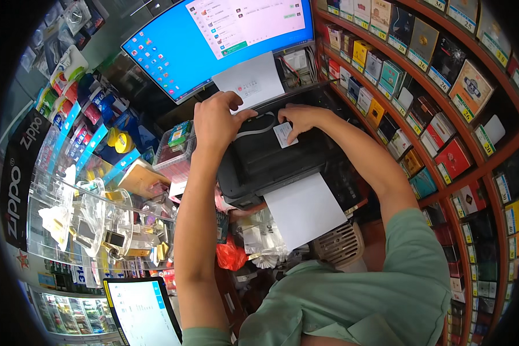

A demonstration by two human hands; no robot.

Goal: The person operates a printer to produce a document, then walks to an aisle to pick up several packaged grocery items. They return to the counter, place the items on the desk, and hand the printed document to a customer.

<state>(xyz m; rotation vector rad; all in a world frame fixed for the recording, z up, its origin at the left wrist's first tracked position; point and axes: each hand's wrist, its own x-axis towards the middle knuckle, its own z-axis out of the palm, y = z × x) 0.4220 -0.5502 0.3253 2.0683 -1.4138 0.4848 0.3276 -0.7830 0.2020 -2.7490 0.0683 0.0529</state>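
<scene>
A black printer point(270, 162) stands before me. My right hand point(305, 117) pinches a small white card point(285, 135) bearing print, held over the printer's top. Over the printer's back left edge is my left hand point(220, 119), its thumb and index finger apart with nothing visible between them; its other fingers are curled. Behind the printer a white sheet point(266, 71) with a printed picture stands upright, close to my left fingertips. Another white sheet point(305, 212) sticks out of the printer's front. A pale curved strip point(261, 125) runs across the top between my hands.
A monitor point(164, 56) rises behind the printer. Shelves of priced boxes point(424, 112) line the right. To the left are a clear plastic tub point(175, 151), a glowing acrylic display point(99, 225) and a second screen point(142, 311). A red plastic bag point(231, 255) and a beige slotted basket point(339, 246) lie below.
</scene>
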